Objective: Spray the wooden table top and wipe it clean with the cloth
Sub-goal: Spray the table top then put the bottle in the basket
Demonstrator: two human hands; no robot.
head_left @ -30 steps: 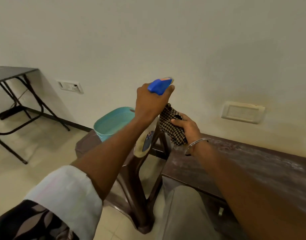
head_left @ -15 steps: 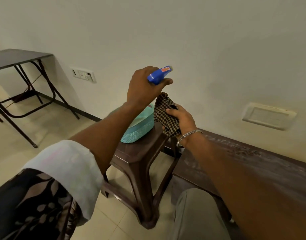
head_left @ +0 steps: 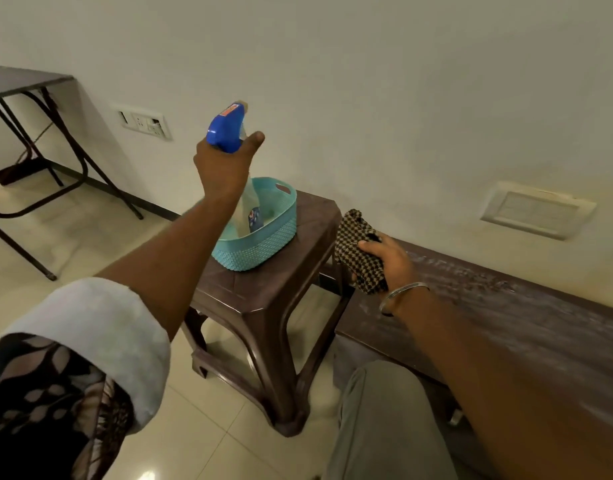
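Note:
My left hand grips the neck of a spray bottle with a blue trigger head, its pale body hanging down into a turquoise basket. My right hand holds a bunched black-and-tan checked cloth at the left end of the dark wooden table top, which runs along the wall to the right and shows pale streaks. The two hands are apart, with the bottle over the basket and the cloth at the table's corner.
The basket stands on a brown plastic stool just left of the wooden table. A dark folding table stands at far left. Wall sockets and a blank plate are on the wall. My knee is below, over a tiled floor.
My left hand has carried the spray bottle left and down, so its body now hangs inside the basket. My right hand with the cloth has dropped to the table's left end.

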